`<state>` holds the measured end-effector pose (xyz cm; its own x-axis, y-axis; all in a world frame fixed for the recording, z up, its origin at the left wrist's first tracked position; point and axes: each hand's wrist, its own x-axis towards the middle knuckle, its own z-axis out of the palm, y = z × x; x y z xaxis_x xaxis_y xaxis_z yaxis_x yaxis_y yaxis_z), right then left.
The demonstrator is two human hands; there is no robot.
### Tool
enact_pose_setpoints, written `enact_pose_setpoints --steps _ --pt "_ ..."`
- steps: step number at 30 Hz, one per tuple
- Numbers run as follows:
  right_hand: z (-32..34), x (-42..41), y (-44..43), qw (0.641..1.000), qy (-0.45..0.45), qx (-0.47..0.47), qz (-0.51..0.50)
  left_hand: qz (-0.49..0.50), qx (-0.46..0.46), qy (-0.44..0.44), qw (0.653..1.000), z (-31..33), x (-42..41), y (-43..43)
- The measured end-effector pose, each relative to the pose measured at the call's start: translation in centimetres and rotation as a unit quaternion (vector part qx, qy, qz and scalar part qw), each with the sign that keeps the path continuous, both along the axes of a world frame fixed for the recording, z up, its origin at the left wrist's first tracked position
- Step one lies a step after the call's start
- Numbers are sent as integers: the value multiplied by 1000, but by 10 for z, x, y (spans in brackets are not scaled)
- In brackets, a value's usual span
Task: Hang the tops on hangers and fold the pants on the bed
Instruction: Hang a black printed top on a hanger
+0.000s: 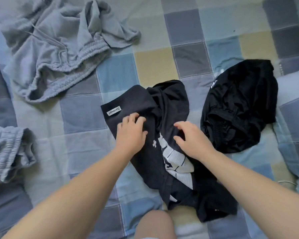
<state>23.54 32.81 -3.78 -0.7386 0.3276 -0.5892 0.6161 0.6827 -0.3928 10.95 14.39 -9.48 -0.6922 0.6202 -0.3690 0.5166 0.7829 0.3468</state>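
I see the black top (pixel 166 107) crumpled mid-bed (pixel 153 66), just ahead of my knee (pixel 153 223). My left hand (pixel 130 133) and right hand (pixel 191 140) sit near each other on it, fingers curled into the cloth. A black heap (pixel 240 107) lies just right of it. Grey pants (pixel 46 54) sprawl far left, and another grey piece (pixel 7 152) lies at the left edge. Open quilt lies between them and beyond the top.

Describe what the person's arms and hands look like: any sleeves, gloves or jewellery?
The left hand and right hand are bare: no gloves, watch, bracelet or ring shows. The left arm and right arm show no sleeve up to the frame edge.
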Motion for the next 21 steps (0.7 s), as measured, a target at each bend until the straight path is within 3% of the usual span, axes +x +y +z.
enact_pose_setpoints --steps 3,7,11,16,21 --pt "-26 -61 6 997 57 49 13 91 8 24 996 -15 -52 11" --pt "-58 -108 17 991 25 128 40 165 -55 -65 983 -36 -81 12" --pt "-87 -127 27 991 -41 115 63 163 -95 -27 982 -55 -80 20" --pt "-99 -154 33 990 -93 88 65 234 -101 -63 965 -62 -88 36" --pt "-96 -155 33 993 -50 103 34 248 -107 -67 960 -62 -83 39"
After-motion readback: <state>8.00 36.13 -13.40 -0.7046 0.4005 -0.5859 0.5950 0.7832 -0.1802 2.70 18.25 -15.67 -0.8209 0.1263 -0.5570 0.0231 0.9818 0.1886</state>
